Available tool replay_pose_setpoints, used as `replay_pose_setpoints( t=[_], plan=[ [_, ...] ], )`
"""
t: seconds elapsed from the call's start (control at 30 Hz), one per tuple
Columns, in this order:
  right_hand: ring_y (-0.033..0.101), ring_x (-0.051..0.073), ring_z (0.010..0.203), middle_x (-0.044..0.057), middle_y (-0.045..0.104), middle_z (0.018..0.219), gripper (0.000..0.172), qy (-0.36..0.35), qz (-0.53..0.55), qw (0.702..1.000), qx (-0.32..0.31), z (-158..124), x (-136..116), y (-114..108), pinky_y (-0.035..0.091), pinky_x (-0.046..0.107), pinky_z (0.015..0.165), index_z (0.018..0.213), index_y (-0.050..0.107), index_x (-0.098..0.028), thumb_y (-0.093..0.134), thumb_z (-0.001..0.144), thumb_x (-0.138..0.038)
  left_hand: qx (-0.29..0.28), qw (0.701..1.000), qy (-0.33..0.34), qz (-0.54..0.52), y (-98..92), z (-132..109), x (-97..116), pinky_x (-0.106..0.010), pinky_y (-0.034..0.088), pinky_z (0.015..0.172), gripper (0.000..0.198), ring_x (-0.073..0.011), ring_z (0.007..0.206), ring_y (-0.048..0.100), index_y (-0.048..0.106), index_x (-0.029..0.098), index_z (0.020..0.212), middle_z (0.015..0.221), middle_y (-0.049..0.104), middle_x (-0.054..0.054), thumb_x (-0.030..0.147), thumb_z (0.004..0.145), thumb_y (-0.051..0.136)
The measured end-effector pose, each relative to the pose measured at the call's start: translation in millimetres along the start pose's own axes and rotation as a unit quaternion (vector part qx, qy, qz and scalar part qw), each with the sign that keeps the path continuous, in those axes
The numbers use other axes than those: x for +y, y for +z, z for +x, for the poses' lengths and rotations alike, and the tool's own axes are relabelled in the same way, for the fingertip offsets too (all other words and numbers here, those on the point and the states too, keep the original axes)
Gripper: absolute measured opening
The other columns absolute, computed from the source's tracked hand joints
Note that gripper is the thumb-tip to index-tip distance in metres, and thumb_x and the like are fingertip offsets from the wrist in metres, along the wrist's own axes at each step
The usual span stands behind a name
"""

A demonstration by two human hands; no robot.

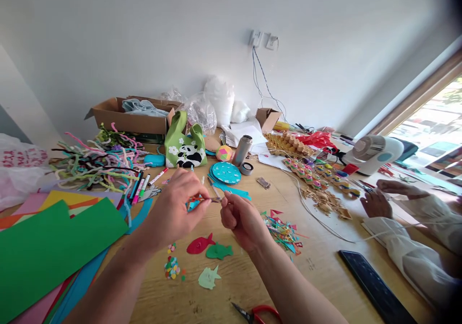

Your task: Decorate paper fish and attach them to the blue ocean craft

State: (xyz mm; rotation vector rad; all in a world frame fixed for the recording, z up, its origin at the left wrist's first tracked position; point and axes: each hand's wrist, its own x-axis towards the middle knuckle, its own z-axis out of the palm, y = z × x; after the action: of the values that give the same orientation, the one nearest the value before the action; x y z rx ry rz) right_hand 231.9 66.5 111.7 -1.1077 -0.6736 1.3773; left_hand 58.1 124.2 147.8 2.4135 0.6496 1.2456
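My left hand (182, 203) and my right hand (242, 216) meet fingertip to fingertip above the middle of the table. Both are closed in a pinch. A small thin item (215, 200) spans the gap between them, too small to name. Just below lie a red paper fish (199, 245), a green paper fish (219, 251) and a pale green paper fish (209, 278). Small coloured paper dots (172, 268) are heaped left of the fish. Right of my right hand is a pile of coloured paper scraps (285, 232).
Red-handled pliers or snips (258, 313) lie at the front edge. Coloured sheets (54, 247) and pipe cleaners (97, 160) cover the left. Behind stand a panda bag (186, 143) and a steel flask (242, 150). A co-worker's hands (378, 202) and a phone (371, 285) are at right.
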Motion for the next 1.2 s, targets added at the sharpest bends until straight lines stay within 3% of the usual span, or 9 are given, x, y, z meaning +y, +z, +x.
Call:
replay_pose_setpoints(
  t=[0.07, 0.17, 0.27, 0.37, 0.53, 1.0, 1.1, 1.2],
  plan=[
    [0.028, 0.007, 0.038, -0.008, 0.041, 0.037, 0.039, -0.058, -0.036, 0.997, 0.04, 0.8, -2.8, -0.9, 0.016, 0.025, 0.044, 0.066, 0.055, -0.019, 0.071, 0.071, -0.054, 0.038, 0.992, -0.09, -0.075, -1.8, 1.7, -7.8, -0.035, 0.046, 0.071, 0.009, -0.0198, 0.075, 0.057, 0.063, 0.024, 0.072, 0.072, 0.061, -0.002, 0.028, 0.08, 0.064],
    [0.036, 0.009, 0.047, -0.005, 0.048, 0.047, 0.043, -0.141, -0.095, 0.982, 0.081, 2.2, -8.2, 0.2, 0.025, 0.025, 0.049, 0.069, 0.057, -0.018, 0.068, 0.076, -0.059, 0.047, 0.952, -0.225, -0.202, -3.7, 2.9, -19.4, -0.032, 0.048, 0.064, 0.016, -0.0194, 0.069, 0.059, 0.066, 0.024, 0.071, 0.072, 0.064, -0.001, 0.039, 0.075, 0.069],
    [0.045, 0.011, 0.06, -0.001, 0.056, 0.062, 0.046, -0.207, -0.157, 0.961, 0.095, 3.2, -11.8, 5.2, 0.034, 0.026, 0.059, 0.073, 0.06, -0.018, 0.061, 0.081, -0.063, 0.066, 0.917, -0.292, -0.263, -3.3, 3.1, -26.6, -0.03, 0.048, 0.063, 0.021, -0.0189, 0.07, 0.06, 0.069, 0.024, 0.074, 0.072, 0.066, -0.001, 0.044, 0.07, 0.073],
    [0.05, 0.013, 0.07, 0.001, 0.061, 0.073, 0.042, -0.238, -0.201, 0.947, 0.078, 3.8, -11.9, 12.6, 0.039, 0.026, 0.066, 0.078, 0.062, -0.018, 0.062, 0.082, -0.06, 0.08, 0.909, -0.31, -0.265, -2.1, 3.8, -28.7, -0.029, 0.048, 0.065, 0.023, -0.0184, 0.07, 0.06, 0.07, 0.023, 0.073, 0.072, 0.066, -0.001, 0.045, 0.068, 0.074],
    [0.054, 0.015, 0.075, 0.003, 0.063, 0.08, 0.035, -0.235, -0.211, 0.949, 0.022, 8.4, -6.6, 21.5, 0.043, 0.027, 0.07, 0.085, 0.063, -0.018, 0.074, 0.076, -0.05, 0.086, 0.903, -0.318, -0.276, -0.4, 5.3, -29.9, -0.03, 0.048, 0.062, 0.024, -0.0187, 0.066, 0.06, 0.07, 0.023, 0.072, 0.07, 0.067, -0.001, 0.046, 0.067, 0.074],
    [0.05, 0.013, 0.064, 0.0, 0.06, 0.068, 0.035, -0.198, -0.211, 0.957, -0.013, 26.4, -7.9, 22.3, 0.039, 0.026, 0.061, 0.073, 0.061, -0.019, 0.076, 0.071, -0.05, 0.099, 0.906, -0.308, -0.273, 4.9, 5.1, -39.5, -0.028, 0.049, 0.066, 0.025, -0.0179, 0.07, 0.061, 0.07, 0.022, 0.073, 0.073, 0.067, -0.001, 0.046, 0.067, 0.076],
    [0.048, 0.012, 0.06, -0.001, 0.058, 0.065, 0.034, -0.204, -0.223, 0.953, -0.009, 31.4, -11.5, 19.7, 0.037, 0.026, 0.058, 0.072, 0.06, -0.019, 0.075, 0.071, -0.049, 0.106, 0.904, -0.31, -0.275, 3.5, 6.0, -39.9, -0.028, 0.049, 0.067, 0.029, -0.0171, 0.072, 0.061, 0.072, 0.022, 0.085, 0.074, 0.064, -0.001, 0.046, 0.068, 0.076],
    [0.046, 0.011, 0.058, -0.002, 0.057, 0.063, 0.034, -0.221, -0.235, 0.946, 0.015, 45.0, -20.6, 11.1, 0.034, 0.025, 0.056, 0.071, 0.06, -0.019, 0.076, 0.07, -0.049, 0.151, 0.892, -0.319, -0.282, 0.8, 7.1, -42.2, -0.028, 0.05, 0.069, 0.048, -0.0161, 0.074, 0.061, 0.067, 0.022, 0.107, 0.079, 0.062, 0.001, 0.046, 0.067, 0.076]
  ],
)
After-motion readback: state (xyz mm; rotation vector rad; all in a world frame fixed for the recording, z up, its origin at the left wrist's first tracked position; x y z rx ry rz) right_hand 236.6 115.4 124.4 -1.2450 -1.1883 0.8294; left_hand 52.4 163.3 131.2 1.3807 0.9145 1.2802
